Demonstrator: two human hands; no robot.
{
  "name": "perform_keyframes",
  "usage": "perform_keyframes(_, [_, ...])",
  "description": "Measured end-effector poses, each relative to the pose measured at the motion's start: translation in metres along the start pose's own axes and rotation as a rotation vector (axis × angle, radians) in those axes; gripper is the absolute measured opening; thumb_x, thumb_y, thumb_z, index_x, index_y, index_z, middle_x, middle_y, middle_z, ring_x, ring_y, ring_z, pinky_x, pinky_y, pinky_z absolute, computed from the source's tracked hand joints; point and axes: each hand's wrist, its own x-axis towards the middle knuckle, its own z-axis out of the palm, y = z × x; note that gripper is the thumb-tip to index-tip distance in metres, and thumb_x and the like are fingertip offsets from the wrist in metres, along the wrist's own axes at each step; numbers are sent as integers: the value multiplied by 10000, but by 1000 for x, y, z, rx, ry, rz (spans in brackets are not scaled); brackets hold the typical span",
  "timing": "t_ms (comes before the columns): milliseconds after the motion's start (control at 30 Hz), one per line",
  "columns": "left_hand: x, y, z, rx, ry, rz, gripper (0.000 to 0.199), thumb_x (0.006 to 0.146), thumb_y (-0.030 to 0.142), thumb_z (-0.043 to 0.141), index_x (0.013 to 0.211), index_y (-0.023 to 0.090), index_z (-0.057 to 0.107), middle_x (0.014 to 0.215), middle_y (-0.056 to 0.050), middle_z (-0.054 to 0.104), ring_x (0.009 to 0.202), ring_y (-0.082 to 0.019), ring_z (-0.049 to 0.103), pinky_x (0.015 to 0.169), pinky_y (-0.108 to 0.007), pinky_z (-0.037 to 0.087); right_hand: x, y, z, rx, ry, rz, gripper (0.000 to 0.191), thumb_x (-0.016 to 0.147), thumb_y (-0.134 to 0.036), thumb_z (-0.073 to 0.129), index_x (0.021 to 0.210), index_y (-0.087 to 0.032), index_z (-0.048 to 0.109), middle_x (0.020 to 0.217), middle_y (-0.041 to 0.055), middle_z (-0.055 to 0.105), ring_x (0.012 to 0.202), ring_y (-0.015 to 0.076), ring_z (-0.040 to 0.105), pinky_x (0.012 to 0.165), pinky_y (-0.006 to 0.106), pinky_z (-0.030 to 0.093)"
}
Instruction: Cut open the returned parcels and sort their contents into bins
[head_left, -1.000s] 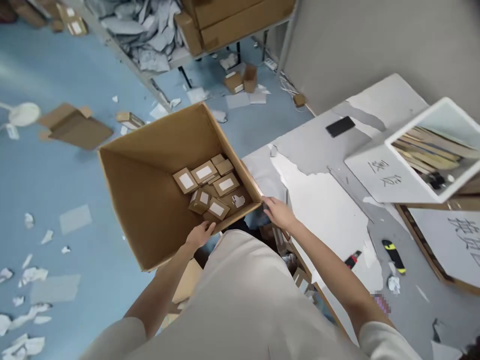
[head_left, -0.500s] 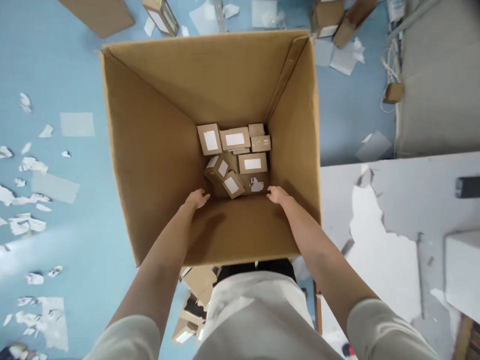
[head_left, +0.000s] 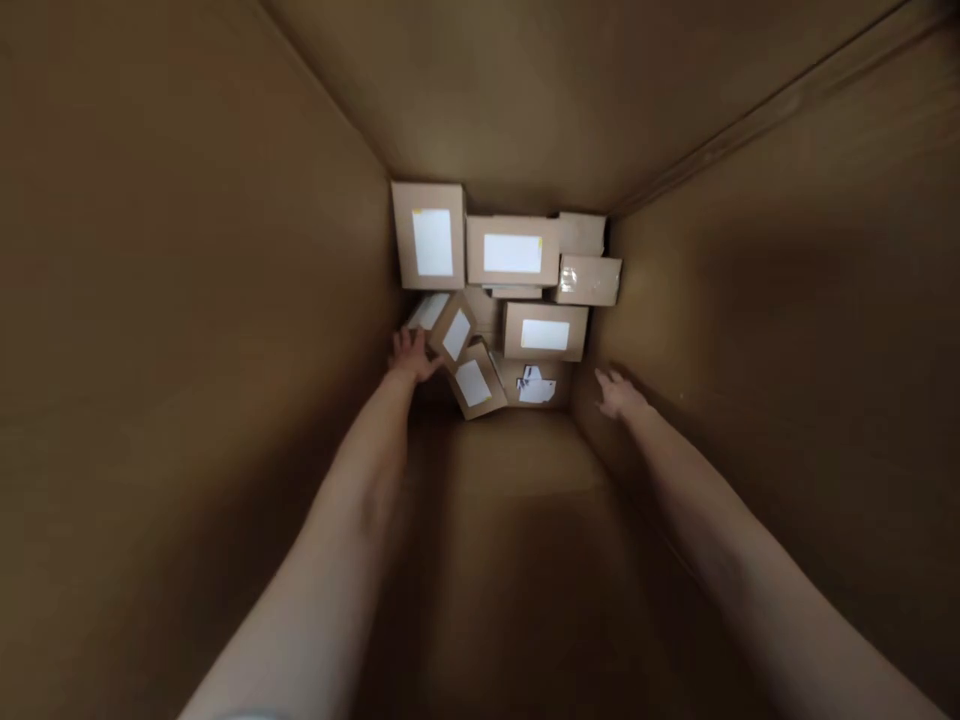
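Plainly, the head view looks straight down into a large carton (head_left: 172,260), both arms reaching toward its bottom, where the small cardboard parcels lie. The left hand (head_left: 412,358) has its fingers spread at the near left edge of a tilted parcel (head_left: 454,336) by the left wall; in this dim light I cannot tell whether it presses on that parcel or merely hovers over it. The right hand (head_left: 619,394) is loose and bare, fingers half extended beside the right wall, apart from the nearest labelled parcel (head_left: 545,332). A skewed parcel (head_left: 478,382) lies against the tilted one, and a torn white label (head_left: 536,385) shows near it. Along the far wall sit a squarish parcel (head_left: 428,235), a wide parcel (head_left: 513,252) and, near the far right corner, a taped parcel (head_left: 590,280). The step in hand seems to be reaching for the parcels; taking one calls for curling the left fingers round its sides, clear of its neighbour.
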Motion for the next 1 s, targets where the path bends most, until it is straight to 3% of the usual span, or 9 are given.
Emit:
perform_keyframes(100, [23, -14, 24, -131, 11, -31, 900, 730, 475, 683, 1469, 184, 260, 1574, -208, 50, 1436, -431, 31, 1094, -611, 231, 46, 0, 12, 13, -42, -4, 909, 751, -252, 707, 1511, -149, 218, 1568, 193, 151, 1394, 343, 301, 1110, 442, 320])
perform_keyframes(233, [8, -33, 46, -203, 61, 54, 892, 702, 420, 737, 1446, 230, 282, 1564, -168, 116, 1434, -413, 95, 1095, -608, 240, 80, -37, 27, 74, -24, -22, 951, 711, -281, 751, 1506, -171, 241, 1581, 173, 96, 1417, 380, 220, 1138, 472, 276])
perform_keyframes(367, [-28, -35, 61, -171, 68, 52, 858, 719, 375, 732, 1439, 216, 294, 1548, -192, 105, 1413, -423, 181, 1092, -600, 267, 87, -108, 29, 211, 30, -289, 1056, 617, -286, 820, 1500, -199, 247, 1589, 137, 48, 1437, 372, 147, 1167, 483, 210])
perform_keyframes(500, [-65, -33, 88, -174, 54, 68, 808, 738, 339, 710, 1436, 224, 319, 1538, -185, 94, 1394, -426, 240, 1106, -554, 294, 95, -191, 22, 382, 44, -469, 1143, 606, -358, 827, 1511, -136, 165, 1575, 165, 30, 1456, 327, 87, 1180, 443, 154])
perform_keyframes(600, [-85, -36, 110, -184, 3, 99, 786, 738, 305, 700, 1432, 243, 335, 1548, -157, 78, 1401, -428, 221, 1110, -550, 303, 109, -241, 18, 470, 91, -612, 1070, 659, -402, 786, 1496, -129, 177, 1553, 152, 82, 1452, 342, 74, 1159, 492, 146])
perform_keyframes(667, [-91, -38, 120, -217, -9, 130, 773, 725, 300, 708, 1414, 235, 364, 1549, -145, 75, 1411, -422, 197, 1125, -532, 297, 119, -261, 16, 481, 83, -665, 988, 672, -392, 774, 1463, -127, 246, 1520, 136, 165, 1433, 359, 142, 1140, 527, 172])
perform_keyframes(767, [-88, -40, 127, -377, 65, 102, 692, 747, 351, 687, 1364, 193, 416, 1522, -156, 114, 1407, -372, 246, 1135, -461, 316, 126, -269, 19, 446, 68, -623, 917, 587, -253, 826, 1379, -153, 374, 1460, 126, 278, 1384, 380, 251, 1122, 555, 222])
perform_keyframes(900, [-65, -47, 134, -692, 286, -241, 705, 795, 349, 644, 1393, 154, 325, 1445, -199, 291, 1352, -289, 371, 1114, -432, 347, 113, -245, 36, 403, 57, -335, 834, 503, -62, 808, 1258, -103, 454, 1361, 185, 376, 1325, 388, 334, 1096, 575, 269])
perform_keyframes(1000, [-48, -56, 139, -922, 221, -422, 695, 798, 321, 645, 1392, 158, 323, 1375, -174, 453, 1277, -250, 472, 1087, -423, 382, 95, -220, 56, 541, -2, -257, 844, 565, -104, 785, 1303, -86, 376, 1279, 182, 474, 1212, 301, 483, 1067, 494, 358])
